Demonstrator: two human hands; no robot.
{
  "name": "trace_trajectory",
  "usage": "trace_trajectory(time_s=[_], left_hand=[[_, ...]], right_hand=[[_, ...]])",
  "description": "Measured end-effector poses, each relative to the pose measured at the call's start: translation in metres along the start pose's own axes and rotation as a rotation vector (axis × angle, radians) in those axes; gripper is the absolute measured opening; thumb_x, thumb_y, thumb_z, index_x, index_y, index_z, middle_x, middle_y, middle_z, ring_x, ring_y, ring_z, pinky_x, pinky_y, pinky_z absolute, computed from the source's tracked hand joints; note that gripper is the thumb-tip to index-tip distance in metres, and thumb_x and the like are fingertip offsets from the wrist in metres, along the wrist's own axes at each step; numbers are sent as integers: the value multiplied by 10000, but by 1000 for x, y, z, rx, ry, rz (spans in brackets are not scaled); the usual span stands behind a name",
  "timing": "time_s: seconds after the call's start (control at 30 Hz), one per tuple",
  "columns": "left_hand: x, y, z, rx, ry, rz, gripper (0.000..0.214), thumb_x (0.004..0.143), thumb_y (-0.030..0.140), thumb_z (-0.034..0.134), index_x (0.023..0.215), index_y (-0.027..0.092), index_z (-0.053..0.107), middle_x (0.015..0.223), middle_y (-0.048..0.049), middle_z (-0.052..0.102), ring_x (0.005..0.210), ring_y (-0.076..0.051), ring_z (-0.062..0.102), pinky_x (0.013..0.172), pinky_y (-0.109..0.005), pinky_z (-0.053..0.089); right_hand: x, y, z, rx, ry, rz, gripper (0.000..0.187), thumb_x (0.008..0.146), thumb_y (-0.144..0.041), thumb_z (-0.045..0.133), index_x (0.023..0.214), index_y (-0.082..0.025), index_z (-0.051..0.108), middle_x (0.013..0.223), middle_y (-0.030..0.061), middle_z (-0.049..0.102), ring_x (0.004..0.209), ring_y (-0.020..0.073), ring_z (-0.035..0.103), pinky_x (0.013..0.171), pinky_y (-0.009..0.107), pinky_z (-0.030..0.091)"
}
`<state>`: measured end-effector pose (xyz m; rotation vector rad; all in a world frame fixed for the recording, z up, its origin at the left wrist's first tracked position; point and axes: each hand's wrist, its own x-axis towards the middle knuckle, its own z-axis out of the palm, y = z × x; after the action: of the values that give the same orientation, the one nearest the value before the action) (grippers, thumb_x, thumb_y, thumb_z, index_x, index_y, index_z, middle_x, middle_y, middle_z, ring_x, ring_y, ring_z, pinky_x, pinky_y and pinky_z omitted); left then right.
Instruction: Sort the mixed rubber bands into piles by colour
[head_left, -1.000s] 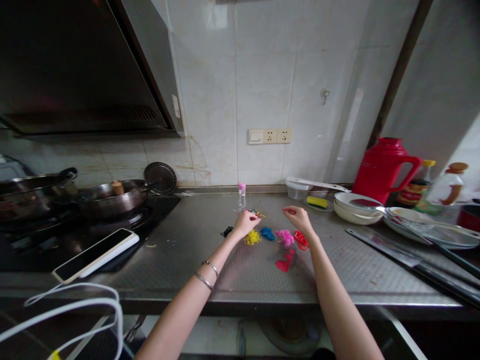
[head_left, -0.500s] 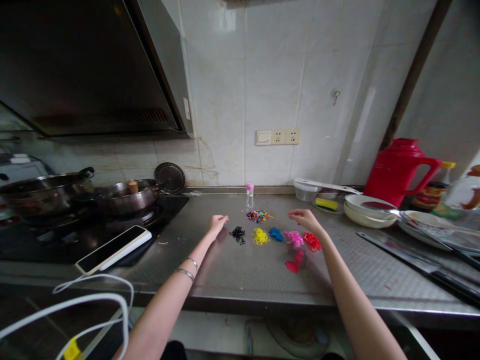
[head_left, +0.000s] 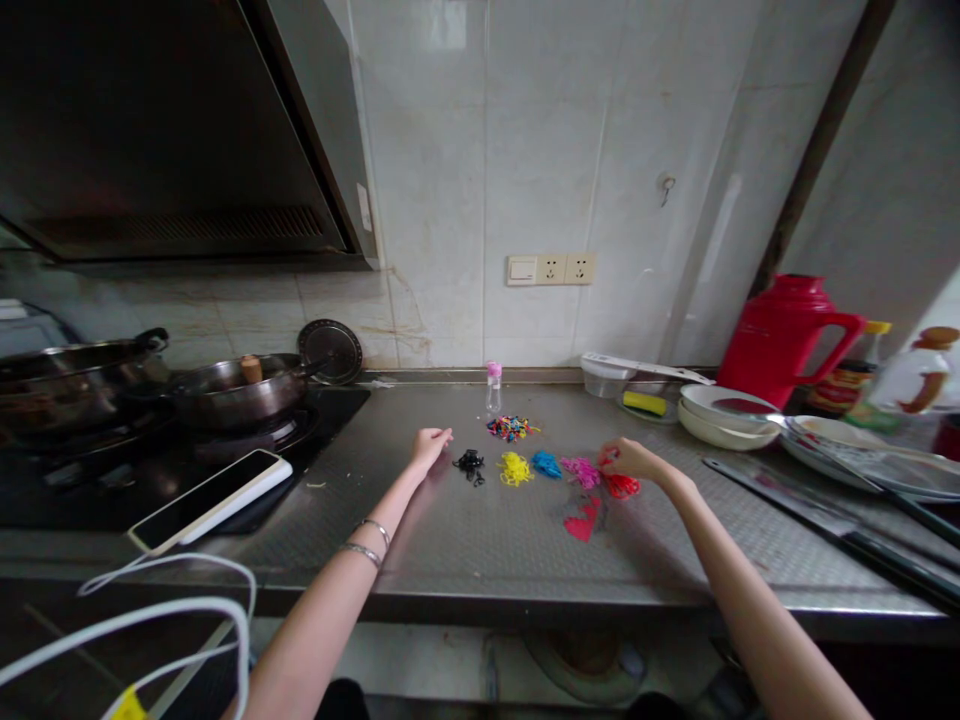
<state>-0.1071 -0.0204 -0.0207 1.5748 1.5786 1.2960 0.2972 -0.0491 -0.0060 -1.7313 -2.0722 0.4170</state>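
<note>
My left hand (head_left: 433, 448) rests at the counter left of a small black pile of rubber bands (head_left: 469, 464), its fingers pinched together; what they hold, if anything, is too small to make out. My right hand (head_left: 631, 460) is over the red rubber bands (head_left: 622, 487), thumb and fingers closed, with a bit of red at the fingertips. Between the hands lie yellow rubber bands (head_left: 515, 468), blue ones (head_left: 547, 464) and pink ones (head_left: 582, 472). Behind them is a mixed multicoloured pile (head_left: 511, 429). A red heart-shaped piece (head_left: 583, 522) lies in front.
A clear bottle with a pink cap (head_left: 493, 388) stands near the wall. At the left are a phone-like device (head_left: 210, 503), a stove and pans (head_left: 236, 393). To the right are bowls (head_left: 727, 430), a yellow sponge (head_left: 643, 403), a long knife (head_left: 780, 497) and a red thermos (head_left: 784, 340).
My right hand has come down onto the red rubber bands, and its fingers have drawn together. My left hand stays beside the black pile. The view has shifted slightly.
</note>
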Motion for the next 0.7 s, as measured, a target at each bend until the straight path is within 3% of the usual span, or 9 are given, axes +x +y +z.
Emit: trace_trajectory(time_s=[0.17, 0.33, 0.5, 0.7], left_hand=[[-2, -1, 0, 37, -23, 41, 319, 695, 392, 504, 639, 116, 655, 592, -50, 623, 574, -142, 544, 557, -235, 357], [-3, -2, 0, 61, -26, 60, 337, 698, 402, 490, 640, 114, 657, 586, -48, 617, 574, -142, 538, 545, -230, 347], [-1, -8, 1, 79, -28, 69, 355, 707, 410, 478, 652, 109, 658, 584, -47, 613, 558, -135, 527, 534, -228, 338], [4, -15, 3, 86, -19, 73, 362, 723, 414, 469, 663, 110, 657, 597, -49, 618, 580, -138, 538, 543, -225, 348]], right_hand=[[0, 0, -1, -10, -12, 22, 150, 523, -165, 579, 619, -177, 693, 603, 22, 657, 577, 146, 574, 528, 203, 403], [9, -12, -4, -37, 56, -39, 181, 550, -191, 593, 694, -183, 703, 684, 37, 673, 676, 173, 594, 586, 212, 413], [42, -35, 9, -27, 143, -133, 268, 626, -181, 539, 841, -175, 698, 813, 62, 682, 756, 183, 610, 640, 214, 424], [79, -61, 33, -30, 198, -119, 310, 618, -104, 489, 835, -169, 701, 735, 42, 686, 713, 170, 614, 636, 208, 427]])
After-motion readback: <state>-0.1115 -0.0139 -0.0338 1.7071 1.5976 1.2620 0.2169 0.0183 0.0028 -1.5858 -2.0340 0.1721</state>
